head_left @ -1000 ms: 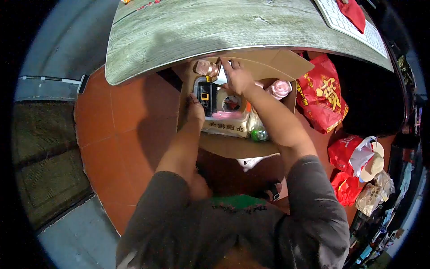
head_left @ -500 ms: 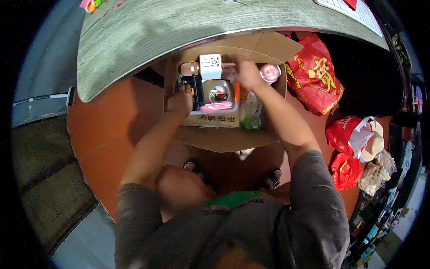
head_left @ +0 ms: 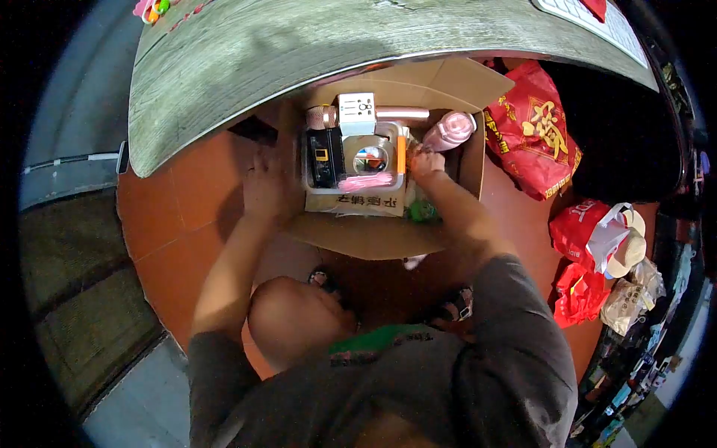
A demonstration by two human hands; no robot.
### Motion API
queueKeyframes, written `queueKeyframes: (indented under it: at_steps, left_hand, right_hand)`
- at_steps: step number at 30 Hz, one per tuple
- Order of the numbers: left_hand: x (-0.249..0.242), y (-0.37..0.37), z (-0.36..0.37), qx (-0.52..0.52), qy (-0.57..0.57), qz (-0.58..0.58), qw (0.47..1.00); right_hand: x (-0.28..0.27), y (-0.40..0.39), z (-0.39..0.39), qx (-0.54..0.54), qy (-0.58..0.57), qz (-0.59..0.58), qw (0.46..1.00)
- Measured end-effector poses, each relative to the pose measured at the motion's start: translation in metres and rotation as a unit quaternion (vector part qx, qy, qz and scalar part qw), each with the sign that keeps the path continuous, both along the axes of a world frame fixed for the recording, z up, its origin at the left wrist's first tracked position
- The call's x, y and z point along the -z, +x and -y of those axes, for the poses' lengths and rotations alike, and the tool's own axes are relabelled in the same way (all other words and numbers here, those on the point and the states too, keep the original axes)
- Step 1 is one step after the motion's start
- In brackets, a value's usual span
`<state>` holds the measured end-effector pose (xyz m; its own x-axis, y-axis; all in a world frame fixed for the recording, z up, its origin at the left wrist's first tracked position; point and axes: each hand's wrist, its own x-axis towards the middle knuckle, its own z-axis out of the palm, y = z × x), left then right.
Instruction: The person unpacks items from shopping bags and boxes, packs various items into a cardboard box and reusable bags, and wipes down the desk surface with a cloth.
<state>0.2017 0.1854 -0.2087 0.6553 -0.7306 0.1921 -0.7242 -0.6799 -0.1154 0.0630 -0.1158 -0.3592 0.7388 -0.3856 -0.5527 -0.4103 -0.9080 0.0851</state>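
The right hand (head_left: 427, 163), with curled fingers, is inside the brown cardboard box (head_left: 358, 243), near the pink rounded bottle (head_left: 453, 129); I cannot tell if it grips something; the left hand (head_left: 261, 179), blurred, is at the box's left side, its grip unclear; in the box, a white square box (head_left: 357, 113) lies over a rose-gold microphone (head_left: 403, 113), above a clear plastic tray (head_left: 377, 140) with a black case (head_left: 324, 158).

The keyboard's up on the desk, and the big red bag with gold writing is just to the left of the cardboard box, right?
Not quite: the big red bag with gold writing is just to the right of the cardboard box, as the head view shows. The keyboard is indeed on the desk.
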Motion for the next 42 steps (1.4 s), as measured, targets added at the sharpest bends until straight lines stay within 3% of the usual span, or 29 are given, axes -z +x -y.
queueKeyframes:
  at_steps: [1,2,3,5,6,7,10,11,13,16,19,22,23,24,25,27,29,31,33,35,37,39,42]
  left_hand:
    - [0.027,0.009,-0.018,-0.025,-0.040,-0.022,0.999]
    - [0.071,0.021,-0.035,-0.081,-0.156,-0.177,0.968]
    - [0.125,0.032,-0.053,-0.135,-0.265,-0.324,0.898]
    - [0.130,0.034,-0.054,-0.159,-0.313,-0.443,0.825]
    - [0.093,0.019,-0.042,-0.137,-0.260,-0.427,0.855]
    - [0.071,0.010,-0.036,-0.114,-0.204,-0.410,0.882]
    - [0.090,0.018,-0.041,-0.228,-0.095,-0.407,0.880]
    - [0.093,0.020,-0.040,-0.243,-0.069,-0.410,0.876]
    - [0.114,0.023,-0.041,-0.253,-0.040,-0.401,0.880]
    - [0.213,0.032,-0.076,-0.192,-0.086,-0.328,0.921]
    - [0.189,0.032,-0.069,-0.128,0.074,-0.387,0.910]
    - [0.219,0.020,-0.069,-0.016,0.190,-0.252,0.949]
    - [0.203,0.014,-0.061,-0.080,0.127,-0.294,0.944]
    - [0.188,0.009,-0.053,-0.141,0.055,-0.329,0.932]
    - [0.143,-0.006,-0.040,-0.281,-0.125,-0.436,0.846]
    - [0.121,-0.018,-0.035,-0.212,-0.162,-0.411,0.872]
    - [0.190,-0.015,-0.048,-0.218,-0.219,-0.461,0.832]
    - [0.196,-0.015,-0.041,-0.236,-0.251,-0.475,0.810]
    - [0.147,-0.026,-0.020,-0.265,-0.259,-0.453,0.811]
    - [0.231,-0.007,-0.024,-0.262,-0.302,-0.434,0.807]
    - [0.240,0.000,-0.013,-0.271,-0.280,-0.423,0.818]
    - [0.157,-0.001,0.007,-0.292,-0.191,-0.416,0.840]
    - [0.126,-0.001,0.023,-0.256,-0.151,-0.328,0.897]
  right_hand:
    - [-0.043,0.003,-0.003,-0.026,0.010,-0.033,0.999]
    - [-0.067,0.006,-0.003,-0.052,0.018,-0.064,0.996]
    - [-0.074,0.005,-0.003,-0.089,0.016,-0.070,0.993]
    - [-0.107,-0.004,-0.010,-0.160,-0.013,-0.046,0.986]
    - [-0.136,-0.010,-0.017,-0.193,-0.037,-0.019,0.980]
    - [-0.165,-0.004,-0.031,-0.121,-0.030,-0.041,0.991]
    - [-0.174,0.011,-0.056,-0.221,-0.012,-0.015,0.975]
    - [-0.146,0.009,-0.063,-0.209,-0.009,0.067,0.976]
    - [-0.080,0.014,-0.064,-0.265,0.035,0.066,0.961]
    - [-0.075,0.021,-0.066,-0.292,0.082,0.056,0.951]
    - [-0.044,0.022,-0.071,-0.229,0.072,0.189,0.952]
    - [-0.038,0.029,-0.071,-0.129,0.100,0.155,0.974]
    - [-0.044,0.025,-0.068,-0.113,0.122,0.195,0.967]
    - [-0.053,0.022,-0.065,-0.098,0.143,0.236,0.956]
    - [-0.071,0.022,-0.066,-0.091,0.148,0.201,0.964]
    - [-0.111,0.017,-0.065,-0.175,0.133,0.120,0.968]
    - [-0.149,0.011,-0.060,-0.219,0.159,0.087,0.959]
    - [-0.201,0.000,-0.057,-0.267,0.173,0.089,0.944]
    - [-0.248,-0.011,-0.049,-0.295,0.193,0.067,0.934]
    - [-0.297,-0.016,-0.045,-0.300,0.215,0.046,0.928]
    - [-0.341,-0.021,-0.046,-0.278,0.242,0.022,0.929]
    - [-0.371,-0.024,-0.043,-0.267,0.302,0.112,0.908]
    - [-0.418,-0.016,-0.044,-0.258,0.387,0.252,0.849]
